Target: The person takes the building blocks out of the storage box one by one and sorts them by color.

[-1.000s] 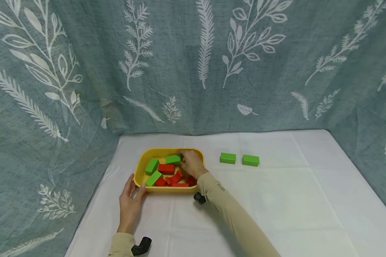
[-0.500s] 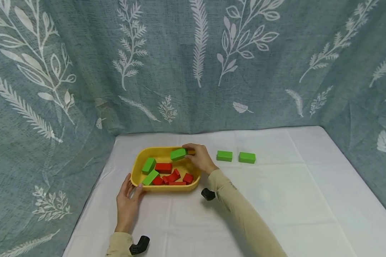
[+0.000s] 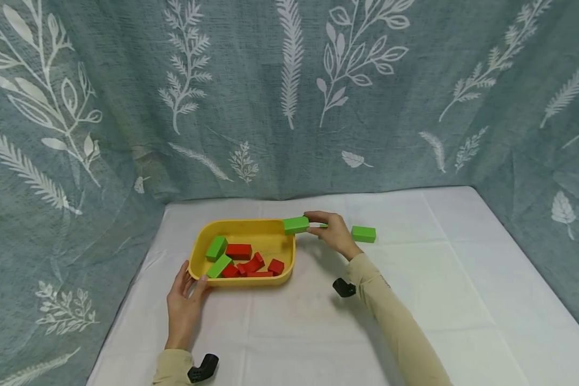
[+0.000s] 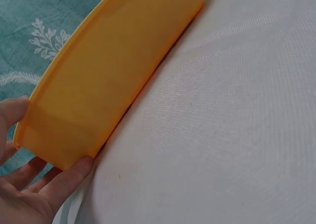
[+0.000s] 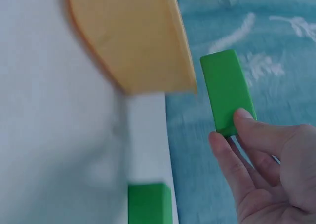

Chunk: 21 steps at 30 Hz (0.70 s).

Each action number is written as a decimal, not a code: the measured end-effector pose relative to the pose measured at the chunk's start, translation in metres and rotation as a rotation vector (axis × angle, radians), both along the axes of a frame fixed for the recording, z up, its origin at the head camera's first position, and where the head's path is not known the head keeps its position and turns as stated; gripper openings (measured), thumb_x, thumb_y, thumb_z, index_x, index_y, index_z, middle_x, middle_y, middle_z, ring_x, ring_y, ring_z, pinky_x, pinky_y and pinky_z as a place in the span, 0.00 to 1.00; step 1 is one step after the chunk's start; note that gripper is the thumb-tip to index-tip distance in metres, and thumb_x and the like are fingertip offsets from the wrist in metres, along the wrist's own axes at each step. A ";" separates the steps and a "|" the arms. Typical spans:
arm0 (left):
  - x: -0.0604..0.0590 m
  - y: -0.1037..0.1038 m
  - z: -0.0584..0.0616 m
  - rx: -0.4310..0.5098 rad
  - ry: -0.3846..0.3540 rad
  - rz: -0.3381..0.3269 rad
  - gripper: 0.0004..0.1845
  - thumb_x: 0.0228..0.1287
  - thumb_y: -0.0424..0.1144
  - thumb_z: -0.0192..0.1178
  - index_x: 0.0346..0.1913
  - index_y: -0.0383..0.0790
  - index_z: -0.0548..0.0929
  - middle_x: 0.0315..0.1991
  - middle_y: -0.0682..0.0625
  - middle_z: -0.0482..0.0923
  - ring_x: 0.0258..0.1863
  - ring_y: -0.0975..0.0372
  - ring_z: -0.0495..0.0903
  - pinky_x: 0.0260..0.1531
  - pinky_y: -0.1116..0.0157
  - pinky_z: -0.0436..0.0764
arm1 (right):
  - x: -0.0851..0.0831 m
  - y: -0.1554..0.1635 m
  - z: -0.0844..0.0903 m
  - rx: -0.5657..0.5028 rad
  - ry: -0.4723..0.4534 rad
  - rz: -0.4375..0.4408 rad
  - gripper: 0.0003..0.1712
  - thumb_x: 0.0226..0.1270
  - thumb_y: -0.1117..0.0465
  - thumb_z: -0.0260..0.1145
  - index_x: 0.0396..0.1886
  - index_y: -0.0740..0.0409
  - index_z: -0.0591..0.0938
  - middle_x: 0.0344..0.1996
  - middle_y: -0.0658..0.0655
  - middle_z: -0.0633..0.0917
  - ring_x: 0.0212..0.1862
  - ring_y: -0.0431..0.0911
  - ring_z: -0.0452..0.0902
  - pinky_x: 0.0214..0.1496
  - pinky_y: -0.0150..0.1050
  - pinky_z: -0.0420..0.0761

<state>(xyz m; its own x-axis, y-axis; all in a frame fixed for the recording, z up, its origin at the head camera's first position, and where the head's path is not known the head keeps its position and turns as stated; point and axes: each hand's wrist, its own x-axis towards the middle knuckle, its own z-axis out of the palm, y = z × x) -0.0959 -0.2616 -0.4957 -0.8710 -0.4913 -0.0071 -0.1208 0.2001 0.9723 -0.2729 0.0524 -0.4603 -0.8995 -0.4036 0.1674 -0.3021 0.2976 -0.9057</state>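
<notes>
Above the far right rim of the yellow plastic tray (image 3: pixel 243 228), right hand (image 3: pixel 335 231) outstretched, grip pinching one end of a green rectangular block (image 3: pixel 296 224) held level in the air, clear of the white cloth-covered surface (image 3: pixel 318 321). At the tray's near left corner, left hand (image 3: pixel 183 305) flat, fingers (image 4: pixel 64 179) relaxed against the wall, grasping nothing. Compared with a second ago: block lifted out from among the red and green blocks (image 3: pixel 238 251) in the tray and carried rightward past the rim toward the lone visible green block (image 3: pixel 364 234) lying on the surface; left hand unmoved.

Right hand (image 3: pixel 335 231) raised, fingers pinching; left hand (image 3: pixel 183 305) flat.
</notes>
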 end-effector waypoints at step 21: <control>-0.002 0.002 -0.001 0.055 -0.017 0.020 0.37 0.71 0.35 0.58 0.78 0.45 0.54 0.71 0.40 0.61 0.68 0.50 0.62 0.42 0.82 0.79 | -0.002 0.154 -0.007 0.068 0.004 -0.210 0.22 0.66 0.67 0.67 0.59 0.65 0.80 0.59 0.66 0.79 0.62 0.59 0.73 0.63 0.50 0.77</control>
<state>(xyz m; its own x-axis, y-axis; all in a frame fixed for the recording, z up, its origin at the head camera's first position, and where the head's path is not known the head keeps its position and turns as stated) -0.0977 -0.2600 -0.4972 -0.8604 -0.5073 -0.0491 -0.1405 0.1435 0.9796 -0.2751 0.2067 -0.4675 -0.9645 -0.2176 0.1497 -0.2302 0.4149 -0.8803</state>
